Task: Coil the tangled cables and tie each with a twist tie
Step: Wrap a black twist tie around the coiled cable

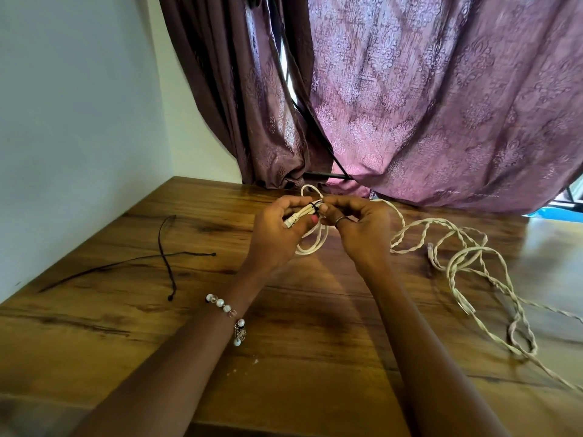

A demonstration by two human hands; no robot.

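Hands meet above the middle of a wooden counter [315,335], seen from a single head-worn view looking down along both forearms. The left hand [277,234] grips a small coiled white cable [310,239], its fingers wrapped round the gathered strands with a plug end poking out near the thumb. The right hand [356,222], wearing a ring, pinches a thin black twist tie [316,205] that is wrapped round the top of the bundle.

To the right, well apart from the hands, a long loose cable [470,263] of pale twisted strands sprawls in tangled loops across the counter and runs off the right edge. To the left lie two spare black ties [164,253], crossing each other on the wood. A beaded bracelet [227,313] circles the left wrist. Purple patterned curtains [441,105] hang behind the counter.

The cable looks light, soft and springy, so a coil would likely open if the grip slackens; holding it where the strands are pinched together, just beside the tie, seems the surest place. The tie looks thin and bendable, best taken by its ends with the fingertips. The sprawling cable appears limp and prone to snagging on its own loops, so starting from a free end would probably serve best.
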